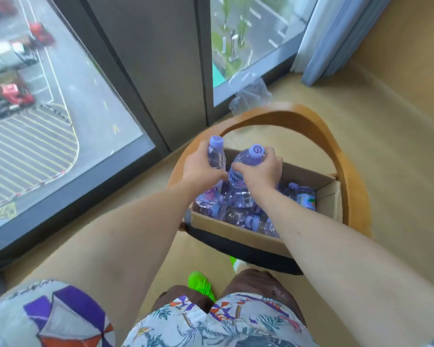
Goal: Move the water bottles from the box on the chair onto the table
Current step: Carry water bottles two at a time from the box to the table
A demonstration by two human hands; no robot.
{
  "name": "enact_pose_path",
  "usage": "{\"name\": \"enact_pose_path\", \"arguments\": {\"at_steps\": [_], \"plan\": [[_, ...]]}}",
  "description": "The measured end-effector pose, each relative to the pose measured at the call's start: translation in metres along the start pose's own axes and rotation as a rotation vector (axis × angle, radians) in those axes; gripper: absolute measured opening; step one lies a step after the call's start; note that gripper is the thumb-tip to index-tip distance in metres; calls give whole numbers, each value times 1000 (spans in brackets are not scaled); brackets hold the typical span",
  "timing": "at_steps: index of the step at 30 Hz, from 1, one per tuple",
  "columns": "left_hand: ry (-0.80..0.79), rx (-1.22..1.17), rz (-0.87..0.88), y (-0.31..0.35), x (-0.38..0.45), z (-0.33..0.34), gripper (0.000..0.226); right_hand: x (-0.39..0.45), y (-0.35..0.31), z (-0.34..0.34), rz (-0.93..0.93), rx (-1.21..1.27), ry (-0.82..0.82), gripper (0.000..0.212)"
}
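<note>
Forearms (318,236) hide box (236,225) bottles (238,211); table unseen.

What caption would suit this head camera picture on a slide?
Each hand, left hand and right hand, grips a purple-capped bottle above the cardboard box on the chair.

Left hand (201,169) gripping bottle (216,152), right hand (259,171) gripping second bottle (246,169), over box (236,227)

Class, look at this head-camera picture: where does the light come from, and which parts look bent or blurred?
Head view: daylight enters through the window; the wide lens bends its frame and the chair's backrest; the street outside and the plastic bag look soft, while both hands on their bottles stay fairly sharp.
</note>
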State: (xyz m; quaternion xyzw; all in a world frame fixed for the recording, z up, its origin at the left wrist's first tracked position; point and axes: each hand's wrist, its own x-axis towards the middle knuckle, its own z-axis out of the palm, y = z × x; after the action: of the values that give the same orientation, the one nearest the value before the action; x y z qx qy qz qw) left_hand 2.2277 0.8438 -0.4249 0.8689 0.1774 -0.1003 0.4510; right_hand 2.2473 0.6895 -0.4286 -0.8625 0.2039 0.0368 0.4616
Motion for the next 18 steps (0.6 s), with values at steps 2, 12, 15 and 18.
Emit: {"name": "enact_pose_path", "arguments": {"at_steps": [2,12,15,18], "plan": [[60,-28,67,16,-12,-20,50,-17,-19,-12,-78,60,45,57],[363,-141,177,63,-78,-121,53,-64,-114,-40,-329,209,-100,43],[499,-126,162,69,-98,-147,55,-72,-140,-36,-465,146,-189,45],[651,-110,122,75,-124,-166,64,-87,-164,-34,-619,82,-263,43]]}}
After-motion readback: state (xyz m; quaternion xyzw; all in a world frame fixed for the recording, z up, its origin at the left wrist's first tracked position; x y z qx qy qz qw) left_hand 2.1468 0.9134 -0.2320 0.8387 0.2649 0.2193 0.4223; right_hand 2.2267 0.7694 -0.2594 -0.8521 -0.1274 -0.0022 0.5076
